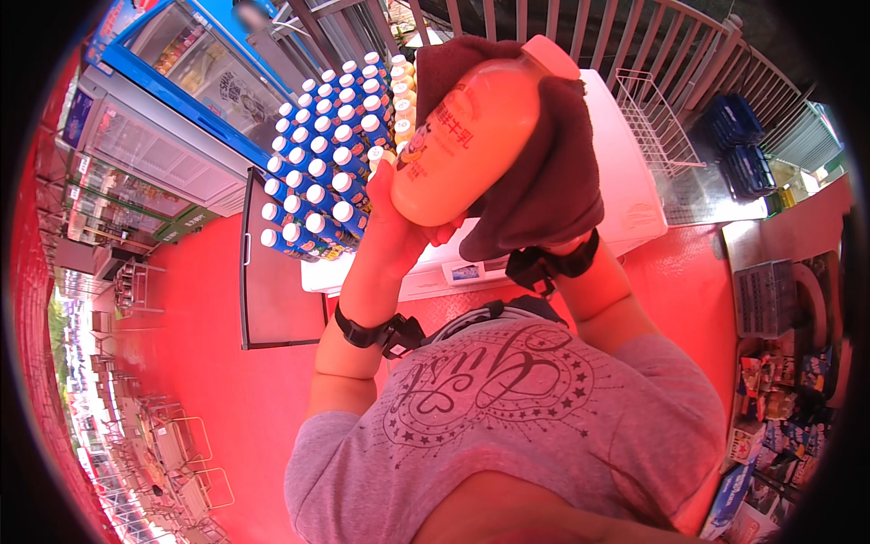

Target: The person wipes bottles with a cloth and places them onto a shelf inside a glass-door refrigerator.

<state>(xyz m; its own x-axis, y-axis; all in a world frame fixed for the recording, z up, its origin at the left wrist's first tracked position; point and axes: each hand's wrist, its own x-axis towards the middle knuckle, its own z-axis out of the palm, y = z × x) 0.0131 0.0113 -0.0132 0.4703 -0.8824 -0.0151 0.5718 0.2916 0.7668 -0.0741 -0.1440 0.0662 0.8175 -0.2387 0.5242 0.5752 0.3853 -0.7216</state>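
A large plastic bottle [469, 136] with an orange-looking tint, a pale cap and printed writing is held up, tilted, close to the camera. My left hand [408, 228] grips it around its base. A dark cloth [544, 177] wraps the far and right side of the bottle; my right hand [574, 245] holds this cloth against it, and the fingers are hidden underneath. Behind and to the left, rows of blue bottles with white caps [316, 177] stand on a white chest freezer [632, 183]. A row of yellowish bottles [404, 109] stands beside them.
A dark-framed panel [282, 285] leans at the freezer's left. Glass-door refrigerators [170, 136] stand at left. A white wire basket [656, 126] is at the freezer's right end, near blue crates [737, 122] and a metal railing [625, 34]. Folding chairs and packaged goods [781, 387] flank the red floor.
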